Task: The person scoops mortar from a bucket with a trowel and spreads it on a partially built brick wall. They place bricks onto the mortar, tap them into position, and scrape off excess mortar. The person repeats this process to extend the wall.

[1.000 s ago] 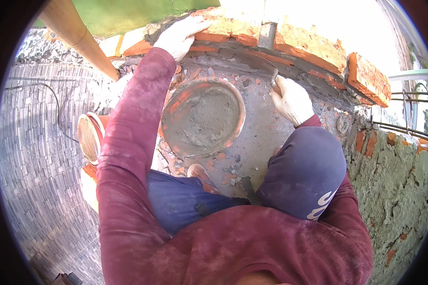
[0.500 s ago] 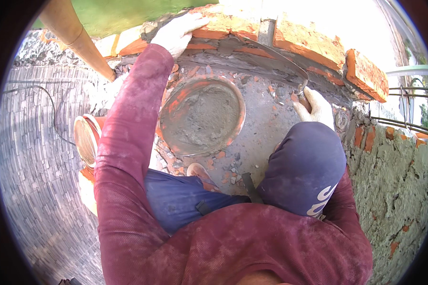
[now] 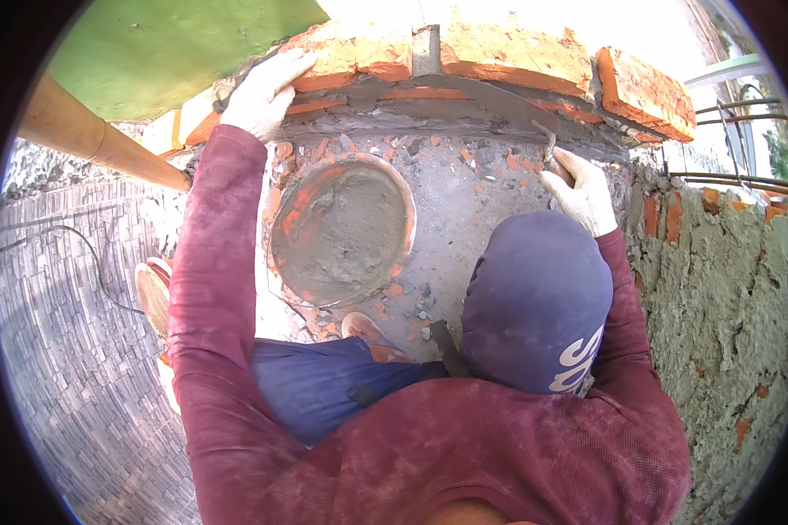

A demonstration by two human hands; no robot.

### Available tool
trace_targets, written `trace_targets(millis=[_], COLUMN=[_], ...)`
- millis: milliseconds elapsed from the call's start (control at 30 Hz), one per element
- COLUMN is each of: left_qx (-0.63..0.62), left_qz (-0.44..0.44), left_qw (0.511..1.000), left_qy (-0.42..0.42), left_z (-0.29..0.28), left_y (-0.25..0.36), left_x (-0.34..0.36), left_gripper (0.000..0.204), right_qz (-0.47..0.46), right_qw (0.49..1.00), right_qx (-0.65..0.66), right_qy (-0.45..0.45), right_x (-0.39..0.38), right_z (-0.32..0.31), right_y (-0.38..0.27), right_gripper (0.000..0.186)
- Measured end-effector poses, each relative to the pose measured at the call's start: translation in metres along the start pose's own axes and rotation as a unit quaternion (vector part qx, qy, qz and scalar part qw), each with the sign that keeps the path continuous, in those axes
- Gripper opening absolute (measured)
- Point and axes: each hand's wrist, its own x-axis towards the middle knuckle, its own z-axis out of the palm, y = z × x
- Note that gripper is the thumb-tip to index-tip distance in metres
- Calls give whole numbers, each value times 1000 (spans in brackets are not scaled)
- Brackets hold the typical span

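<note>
My left hand (image 3: 267, 92), in a white knit glove, grips the left end of an orange brick (image 3: 346, 57) in the wall's top course. Its fingers lie over the brick's top edge, with the thumb lower down. My right hand (image 3: 578, 188), gloved too, is closed round the handle of a trowel (image 3: 499, 101). The long, thin blade lies against the wall's near side, just under the bricks, along the grey mortar. Between my arms, a round basin (image 3: 409, 214) holds wet grey mortar (image 3: 346, 232) and stands on the rubble-strewn floor.
A wooden pole (image 3: 105, 144) slants in at upper left, beside a green surface (image 3: 201, 52). Another brick (image 3: 648, 92) ends the course at right, near steel bars (image 3: 744, 182). A rough mortared wall (image 3: 718, 324) stands right; my bent knee (image 3: 534, 297) rises between the arms.
The trowel and my right hand have slid to the right along the wall. My left hand stays on the same brick. The whole view has shifted a little.
</note>
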Motion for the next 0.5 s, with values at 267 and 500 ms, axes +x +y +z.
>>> trace_targets(millis=[267, 500], left_qx=[-5, -14], left_qz=[-8, -21], left_qw=[1000, 999], left_qy=[-25, -34], left_z=[-7, -13], left_y=[2, 1], left_x=[2, -14], left_gripper=[58, 59], right_qz=[-123, -23], right_qw=[988, 995], right_qx=[-69, -23], right_qy=[55, 96], right_x=[-11, 2], right_z=[19, -41], right_y=[-5, 44], right_gripper=[42, 45])
